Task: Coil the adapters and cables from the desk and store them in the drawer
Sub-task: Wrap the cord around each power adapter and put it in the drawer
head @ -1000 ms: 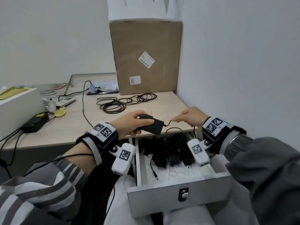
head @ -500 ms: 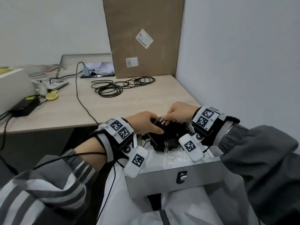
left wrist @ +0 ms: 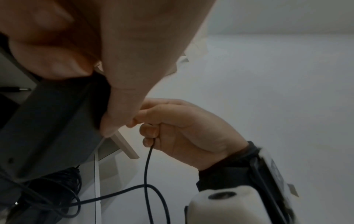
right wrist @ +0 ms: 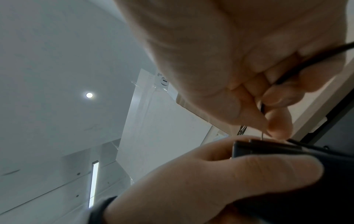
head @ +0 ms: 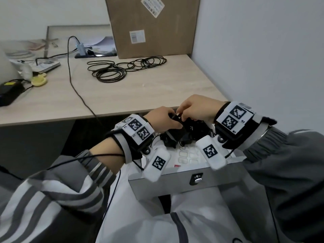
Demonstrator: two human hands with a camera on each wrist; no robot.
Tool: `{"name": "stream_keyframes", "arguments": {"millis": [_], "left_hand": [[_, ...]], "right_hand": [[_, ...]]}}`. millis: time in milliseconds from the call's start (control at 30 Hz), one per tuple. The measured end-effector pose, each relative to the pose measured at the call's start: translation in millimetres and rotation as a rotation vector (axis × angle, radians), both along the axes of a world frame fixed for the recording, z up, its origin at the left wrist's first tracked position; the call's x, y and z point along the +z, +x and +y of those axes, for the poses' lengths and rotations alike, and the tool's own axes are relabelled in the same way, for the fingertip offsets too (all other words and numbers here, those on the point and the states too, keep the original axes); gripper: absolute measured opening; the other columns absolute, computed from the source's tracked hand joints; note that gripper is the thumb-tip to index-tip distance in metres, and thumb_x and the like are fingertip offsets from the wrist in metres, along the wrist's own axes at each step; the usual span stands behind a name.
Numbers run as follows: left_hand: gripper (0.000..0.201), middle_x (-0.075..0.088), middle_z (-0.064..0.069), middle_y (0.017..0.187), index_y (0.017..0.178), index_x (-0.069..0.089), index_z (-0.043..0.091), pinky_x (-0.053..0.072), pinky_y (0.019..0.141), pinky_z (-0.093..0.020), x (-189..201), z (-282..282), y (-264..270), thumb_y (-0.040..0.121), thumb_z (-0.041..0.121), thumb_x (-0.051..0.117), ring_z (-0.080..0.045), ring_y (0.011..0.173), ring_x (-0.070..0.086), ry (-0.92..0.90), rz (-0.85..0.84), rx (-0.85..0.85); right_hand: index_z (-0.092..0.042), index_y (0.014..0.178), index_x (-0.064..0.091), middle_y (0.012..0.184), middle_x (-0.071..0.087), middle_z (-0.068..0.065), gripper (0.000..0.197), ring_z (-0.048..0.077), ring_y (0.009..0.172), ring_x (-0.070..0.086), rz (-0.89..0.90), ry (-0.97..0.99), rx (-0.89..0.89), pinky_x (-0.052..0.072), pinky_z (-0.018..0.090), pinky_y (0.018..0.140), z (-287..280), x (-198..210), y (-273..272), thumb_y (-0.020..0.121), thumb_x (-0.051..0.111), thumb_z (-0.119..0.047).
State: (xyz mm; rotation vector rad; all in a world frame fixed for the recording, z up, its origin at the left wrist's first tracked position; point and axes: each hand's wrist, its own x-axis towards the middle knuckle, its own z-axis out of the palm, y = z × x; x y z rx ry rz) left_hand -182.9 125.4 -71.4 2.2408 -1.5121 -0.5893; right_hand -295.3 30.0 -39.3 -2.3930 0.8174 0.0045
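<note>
two hands [head: 164, 120] [head: 198, 109] hold one adapter [head: 176, 135] over perhaps several stored ones.

Left hand [head: 164, 120]: fingers curled, grip closed around the adapter [head: 176, 135].
Right hand [head: 198, 109]: fingertips pinching the cable [left wrist: 148, 159], touching left hand.

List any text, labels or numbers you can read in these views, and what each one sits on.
Nothing can be read.
Cardboard box: two white printed labels, too blurred.
Wrist bands: square black-and-white marker patterns with tiny characters beside them, too small.
Open drawer: a sheet with faint outlines inside, no legible words.
Wrist views: no text.
</note>
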Motion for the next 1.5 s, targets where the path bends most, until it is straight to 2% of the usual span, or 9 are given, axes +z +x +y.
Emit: {"name": "stream_keyframes", "arguments": {"millis": [133,233,433,600,767,1000,1167,1333,1500], "left_hand": [[0.03,0.057,0.002,0.069,0.104,0.063,0.012,0.036,0.038,-0.014,-7.6,-5.9,5.7,0.087,0.036,0.064,-0.011,0.05,0.051,-0.15,0.139,0.097],[0.022,0.051,0.001,0.064,0.1,0.057,0.014,0.032,0.034,-0.015,-9.4,-6.9,7.8,0.09,0.033,0.061,-0.01,0.044,0.046,-0.252,0.346,0.242],[0.013,0.044,-0.002,0.069,0.1,0.046,0.011,0.021,0.03,-0.013,-4.3,1.0,9.7,0.096,0.023,0.048,-0.006,0.036,0.035,-0.446,1.062,0.437],[0.015,0.05,-0.006,0.076,0.111,0.045,0.011,0.026,0.033,-0.015,-4.4,17.4,3.0,0.1,0.02,0.043,-0.006,0.042,0.037,-0.496,1.293,0.374],[0.021,0.058,-0.007,0.078,0.099,0.054,0.006,0.028,0.037,-0.011,-2.9,38.8,-12.1,0.101,0.023,0.041,-0.005,0.047,0.04,-0.561,1.559,0.378],[0.029,0.061,-0.013,0.089,0.116,0.055,0.005,0.035,0.04,-0.011,-11.8,57.8,-24.8,0.1,0.028,0.046,-0.006,0.053,0.045,-0.503,1.637,0.375],[0.024,0.056,-0.009,0.088,0.103,0.058,0.009,0.03,0.035,-0.011,-19.6,55.0,-27.7,0.099,0.03,0.049,-0.004,0.043,0.041,-0.469,1.503,0.384],[0.02,0.052,0.0,0.069,0.086,0.048,0.014,0.022,0.031,-0.011,-9.8,55.3,-18.3,0.099,0.029,0.05,-0.003,0.038,0.037,-0.707,1.649,0.546],[0.019,0.048,0.002,0.079,0.102,0.049,0.016,0.026,0.032,-0.01,1.7,67.5,4.3,0.097,0.034,0.051,-0.002,0.04,0.039,-0.811,1.736,0.495]], "right_hand": [[-0.014,0.118,0.065,0.099,0.064,0.002,0.039,0.011,0.089,0.055,-0.179,0.046,-0.016,0.041,0.02,0.077,-0.4,-8.3,5.3,0.082,0.06,0.0],[-0.016,0.12,0.059,0.088,0.067,0.002,0.037,-0.001,0.069,0.054,-0.337,0.122,-0.051,0.039,0.016,0.066,4.0,-12.0,3.3,0.087,0.052,-0.002],[-0.007,0.102,0.06,0.071,0.067,-0.001,0.014,0.003,0.05,0.044,-0.588,0.269,-0.119,0.037,0.014,0.052,23.8,-28.0,-7.4,0.096,0.049,-0.012],[-0.004,0.095,0.065,0.065,0.064,0.002,0.015,0.011,0.056,0.046,-0.64,0.317,-0.146,0.036,0.017,0.052,37.2,-37.6,-11.5,0.094,0.057,-0.017],[-0.015,0.077,0.068,0.061,0.06,0.001,0.02,-0.001,0.051,0.047,-0.669,0.311,-0.14,0.036,0.017,0.059,46.9,-40.3,-18.1,0.091,0.062,-0.028],[-0.008,0.086,0.074,0.059,0.05,0.002,0.021,0.0,0.05,0.044,-0.705,0.369,-0.173,0.034,0.009,0.053,56.0,-54.1,-37.0,0.089,0.065,-0.026],[-0.009,0.084,0.074,0.064,0.054,0.005,0.016,0.005,0.057,0.047,-0.676,0.363,-0.181,0.037,0.018,0.059,62.8,-65.8,-33.9,0.086,0.069,-0.024],[-0.009,0.086,0.073,0.075,0.062,0.007,0.007,0.009,0.065,0.053,-0.619,0.365,-0.13,0.044,0.02,0.064,63.0,-70.5,-35.0,0.082,0.072,-0.015],[-0.016,0.087,0.075,0.078,0.068,0.015,0.007,0.022,0.073,0.056,-0.622,0.366,-0.101,0.043,0.035,0.071,59.7,-70.5,-49.3,0.085,0.069,-0.02]]}}
